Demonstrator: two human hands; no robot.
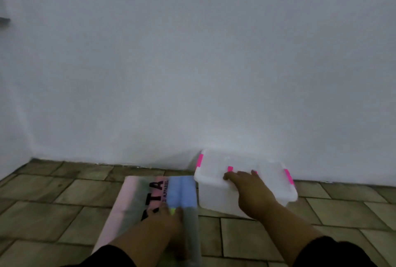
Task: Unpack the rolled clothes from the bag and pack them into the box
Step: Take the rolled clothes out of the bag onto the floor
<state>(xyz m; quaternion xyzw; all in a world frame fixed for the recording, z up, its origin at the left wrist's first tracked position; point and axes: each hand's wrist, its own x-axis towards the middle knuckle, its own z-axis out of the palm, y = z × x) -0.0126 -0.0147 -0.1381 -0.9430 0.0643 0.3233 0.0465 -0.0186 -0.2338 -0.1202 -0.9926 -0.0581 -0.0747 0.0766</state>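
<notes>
Black sleeves (107,257) frame the bottom edge, and two bare forearms reach forward from them over a floor of dull olive-brown tiles (53,202). The left hand (169,218) lies on the right part of a plastic bag (128,202) that stretches flat along the floor away from the person. The bag is pale pink on its left side and cloudy grey toward its right, with large black letters printed across it. This hand's fingertips meet the near end of the blue rolled clothes (181,191), with a small yellow-green patch (173,211) just beside them; motion blur hides whether the fingers pinch anything or only touch. The blue rolled clothes look like two rolls lying side by side, lengthwise, at the bag's far right corner, and whether they are inside the plastic or on top of it cannot be told. Just to their right, almost touching, stands the white translucent box (216,198). Its lid (214,166) is on, and bright pink clasps (200,160) show at its ends. The right hand (248,191) rests palm down on the lid's near half, fingers spread and extended across the top and thumb out to the left, grasping nothing. The box's far side sits against the foot of a plain white wall (192,63).
</notes>
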